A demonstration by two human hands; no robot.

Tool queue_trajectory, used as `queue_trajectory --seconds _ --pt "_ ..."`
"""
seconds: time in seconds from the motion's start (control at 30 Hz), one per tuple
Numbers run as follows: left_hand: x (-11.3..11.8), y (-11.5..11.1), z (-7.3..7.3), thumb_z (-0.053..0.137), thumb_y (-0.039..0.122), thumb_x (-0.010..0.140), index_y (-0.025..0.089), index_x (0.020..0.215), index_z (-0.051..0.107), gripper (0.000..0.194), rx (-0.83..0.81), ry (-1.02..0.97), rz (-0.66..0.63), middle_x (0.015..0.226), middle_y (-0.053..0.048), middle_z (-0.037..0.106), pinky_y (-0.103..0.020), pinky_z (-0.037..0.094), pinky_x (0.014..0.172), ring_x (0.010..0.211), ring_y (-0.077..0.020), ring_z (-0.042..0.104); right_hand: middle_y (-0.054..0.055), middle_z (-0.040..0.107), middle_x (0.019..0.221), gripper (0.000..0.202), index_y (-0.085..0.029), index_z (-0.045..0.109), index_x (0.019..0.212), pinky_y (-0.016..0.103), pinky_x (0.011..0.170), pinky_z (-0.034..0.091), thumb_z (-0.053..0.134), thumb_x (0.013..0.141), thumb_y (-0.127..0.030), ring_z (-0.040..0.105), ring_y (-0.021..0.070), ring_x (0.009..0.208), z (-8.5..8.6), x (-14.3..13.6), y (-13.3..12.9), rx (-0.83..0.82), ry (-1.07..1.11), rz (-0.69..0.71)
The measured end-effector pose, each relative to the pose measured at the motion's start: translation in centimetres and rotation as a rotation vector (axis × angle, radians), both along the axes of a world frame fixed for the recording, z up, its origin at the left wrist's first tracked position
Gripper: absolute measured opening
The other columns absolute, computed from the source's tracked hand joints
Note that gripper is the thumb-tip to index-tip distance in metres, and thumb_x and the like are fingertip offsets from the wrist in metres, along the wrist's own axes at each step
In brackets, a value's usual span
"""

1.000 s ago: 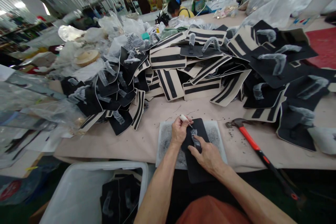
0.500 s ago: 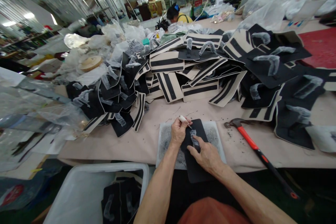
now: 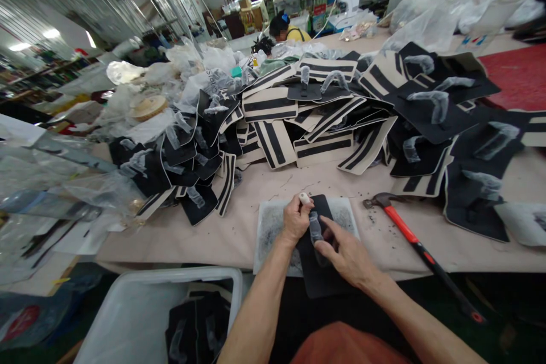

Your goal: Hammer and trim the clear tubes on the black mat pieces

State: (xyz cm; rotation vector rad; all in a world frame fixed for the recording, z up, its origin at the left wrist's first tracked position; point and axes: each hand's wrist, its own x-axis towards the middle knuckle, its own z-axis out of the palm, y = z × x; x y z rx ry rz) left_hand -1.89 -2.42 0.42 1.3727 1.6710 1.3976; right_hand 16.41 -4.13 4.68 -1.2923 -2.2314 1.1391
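Observation:
On a smudged white board (image 3: 269, 242) at the table's near edge lies a black panel (image 3: 322, 283), partly hanging over the edge. A strap handle (image 3: 314, 226) wrapped in clear plastic is attached to the panel. My left hand (image 3: 296, 219) is closed around an awl (image 3: 304, 198) with a white handle; its tip is hidden, close to the upper end of the strap. My right hand (image 3: 347, 253) pinches the lower part of the strap handle between thumb and fingers. A hammer (image 3: 403, 224) with a red and black handle rests to the right of the board.
Behind the board is a heap of panels (image 3: 275, 145), black on one side and striped on the other. Plastic bags (image 3: 179, 71) cover the table's left. Below left stands a white bin (image 3: 128, 296) with black panels inside. A person (image 3: 294, 31) sits beyond the heap.
My left hand has tilted the awl, and its thin shaft no longer shows. The right fingers have moved from pressing on the strap to pinching it, lifting it a little.

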Motion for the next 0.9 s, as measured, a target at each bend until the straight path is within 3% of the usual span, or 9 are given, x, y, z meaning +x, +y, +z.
queue_trajectory --seconds 0.07,0.17,0.27,0.37,0.47,0.6,0.67,0.8,0.9 --pt "0.1 -0.1 0.2 0.063 0.025 0.088 0.023 0.098 0.067 0.011 0.005 0.066 -0.054 0.093 -0.006 0.074 -0.030 0.052 0.080 0.085 -0.0207 0.068 0.012 0.066 0.113 0.053 -0.018 0.050 0.137 0.039 0.088 0.050 0.046 0.094 -0.050 0.063 0.0256 0.099 -0.5 3.0 1.1 0.165 -0.003 -0.130" --pt "-0.2 0.2 0.4 0.062 0.024 0.087 0.023 0.102 0.066 0.016 -0.015 0.029 -0.138 0.093 -0.005 0.074 -0.031 0.051 0.082 0.087 -0.0212 0.068 0.021 0.061 0.118 0.051 -0.012 0.055 0.128 0.048 0.092 0.046 0.048 0.091 -0.047 0.056 0.0360 0.111 -2.1 8.6 3.1 0.412 -0.324 -0.315" --pt "-1.0 1.1 0.7 0.059 0.028 0.089 0.020 0.098 0.064 0.012 -0.064 -0.094 -0.208 0.085 -0.004 0.073 -0.031 0.051 0.081 0.083 -0.0203 0.070 0.021 0.063 0.098 0.044 -0.009 0.060 0.116 0.045 0.078 0.048 0.045 0.089 -0.040 0.061 0.0350 0.091 -4.1 13.6 4.6 0.364 -0.636 -0.295" --pt "-1.9 2.1 1.2 0.060 0.031 0.089 0.018 0.095 0.062 0.015 -0.120 -0.200 -0.286 0.077 -0.003 0.072 -0.030 0.052 0.077 0.075 -0.0189 0.070 0.014 0.062 0.083 0.029 -0.016 0.060 0.094 0.039 0.068 0.046 0.043 0.087 -0.039 0.061 0.0279 0.075 -5.1 16.0 5.2 0.226 -0.610 -0.284" --pt "-2.4 2.7 1.6 0.060 0.030 0.087 0.017 0.096 0.062 0.016 -0.156 -0.210 -0.349 0.074 -0.003 0.071 -0.028 0.052 0.072 0.072 -0.0181 0.070 0.006 0.057 0.067 0.019 -0.023 0.050 0.075 0.035 0.058 0.043 0.052 0.080 -0.041 0.056 0.0229 0.061 -4.2 15.8 5.3 -0.116 -0.418 -0.412" --pt "-2.6 3.1 2.0 0.058 0.024 0.085 0.018 0.087 0.063 0.008 -0.161 -0.131 -0.442 0.074 -0.001 0.070 -0.026 0.050 0.069 0.071 -0.0167 0.066 0.002 0.055 0.066 0.019 -0.023 0.050 0.078 0.029 0.050 0.043 0.059 0.077 -0.039 0.050 0.0152 0.052 -2.1 13.8 4.0 -0.838 0.191 -0.537" --pt "-2.6 3.1 2.1 0.058 0.022 0.083 0.019 0.082 0.063 0.006 -0.146 -0.050 -0.465 0.074 0.000 0.068 -0.025 0.048 0.069 0.071 -0.0161 0.063 -0.003 0.048 0.062 0.019 -0.022 0.050 0.078 0.024 0.044 0.037 0.059 0.078 -0.038 0.042 0.0101 0.045 -1.3 12.7 3.0 -1.003 0.358 -0.600" --pt "-2.4 2.5 1.9 0.060 0.023 0.081 0.020 0.080 0.063 0.004 -0.109 0.040 -0.435 0.073 0.001 0.063 -0.024 0.046 0.067 0.070 -0.0156 0.057 -0.009 0.035 0.058 0.026 -0.022 0.047 0.078 0.020 0.038 0.024 0.054 0.084 -0.046 0.028 0.0064 0.039 1.0 10.1 1.8 -0.882 0.355 -0.679" --pt "-2.2 1.8 1.4 0.057 0.023 0.085 0.019 0.086 0.064 0.009 -0.056 0.028 -0.408 0.077 -0.001 0.065 -0.026 0.048 0.070 0.073 -0.0166 0.059 -0.007 0.040 0.056 0.041 -0.023 0.051 0.082 0.023 0.039 0.027 0.046 0.087 -0.063 0.035 0.0097 0.041 4.6 8.0 2.3 -0.520 0.257 -0.540"
